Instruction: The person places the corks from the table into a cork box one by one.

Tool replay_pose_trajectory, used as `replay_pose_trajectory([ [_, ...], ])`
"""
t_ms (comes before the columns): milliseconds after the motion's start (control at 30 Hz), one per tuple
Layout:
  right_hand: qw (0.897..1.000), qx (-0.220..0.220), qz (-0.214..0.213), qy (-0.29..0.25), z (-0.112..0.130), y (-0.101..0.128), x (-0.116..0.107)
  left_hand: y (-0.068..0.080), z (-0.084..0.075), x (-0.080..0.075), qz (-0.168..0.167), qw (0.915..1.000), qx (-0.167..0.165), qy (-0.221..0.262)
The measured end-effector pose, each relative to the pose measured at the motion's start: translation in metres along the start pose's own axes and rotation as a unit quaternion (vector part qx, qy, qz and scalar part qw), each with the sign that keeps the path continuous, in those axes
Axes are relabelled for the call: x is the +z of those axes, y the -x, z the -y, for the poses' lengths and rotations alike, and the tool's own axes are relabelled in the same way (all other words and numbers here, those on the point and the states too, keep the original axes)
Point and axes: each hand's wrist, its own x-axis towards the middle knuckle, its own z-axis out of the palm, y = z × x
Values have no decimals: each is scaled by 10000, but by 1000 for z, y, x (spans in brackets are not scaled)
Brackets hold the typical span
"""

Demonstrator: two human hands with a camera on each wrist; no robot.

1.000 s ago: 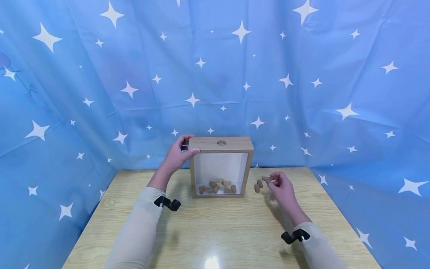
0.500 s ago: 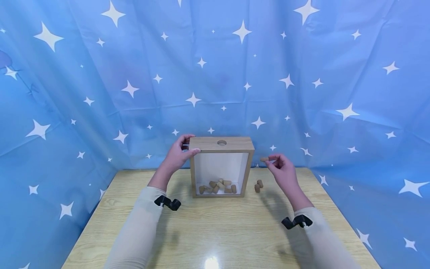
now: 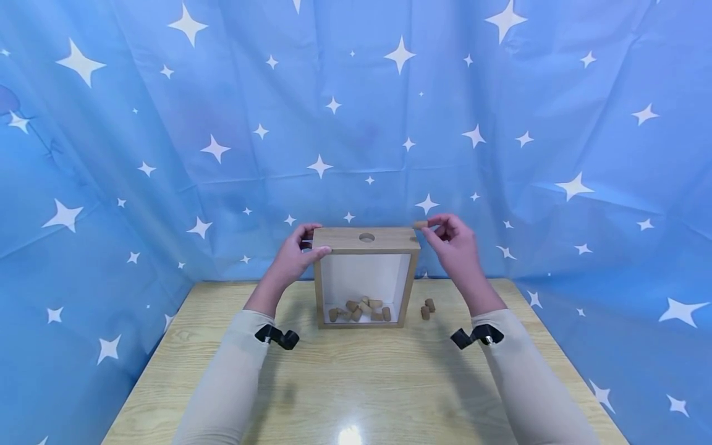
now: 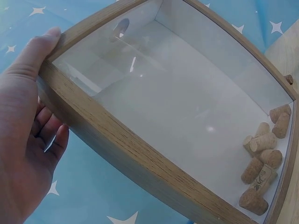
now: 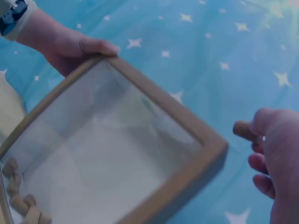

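A wooden shadow box (image 3: 411,290) with a clear front stands upright on the table, a round hole (image 3: 366,237) in its top. Several wine corks (image 4: 261,142) lie in a heap at its bottom. My left hand (image 3: 293,254) grips the top left corner, thumb on the front edge and fingers behind. At the box's top right corner my right hand (image 3: 457,247) pinches one cork (image 3: 420,225) between thumb and fingertips. In the right wrist view that cork (image 5: 245,130) points toward the frame's corner.
Two loose corks (image 3: 425,313) rest on the light wood table (image 3: 356,377) just right of the box. A blue star-patterned cloth (image 3: 356,123) hangs close behind the box and along both sides.
My right hand has lifted a cork off the table beside the two others and carried it up and left to the box's top corner. The left hand has stayed put.
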Motion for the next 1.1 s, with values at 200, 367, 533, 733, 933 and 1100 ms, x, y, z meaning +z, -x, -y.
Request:
replay_pose_trajectory([
  [200,9953,-484,837,47,29,-15,23,0,1,-1,6,10000,35,19],
  [367,9834,-985,1378,645,44,-25,42,0,2,-1,26,10000,84,5],
  [533,9708,-1173,1728,1183,51,-31,57,-1,3,-1,25,9999,99,16],
  [733,9625,-1213,2006,1362,51,-32,66,-1,3,-1,27,10000,71,21],
  [933,9604,-1244,2066,1395,47,-33,69,-1,3,-1,34,10000,83,-14],
  [1100,9590,-1299,2062,1445,46,-32,69,-1,4,0,25,10000,90,-5],
])
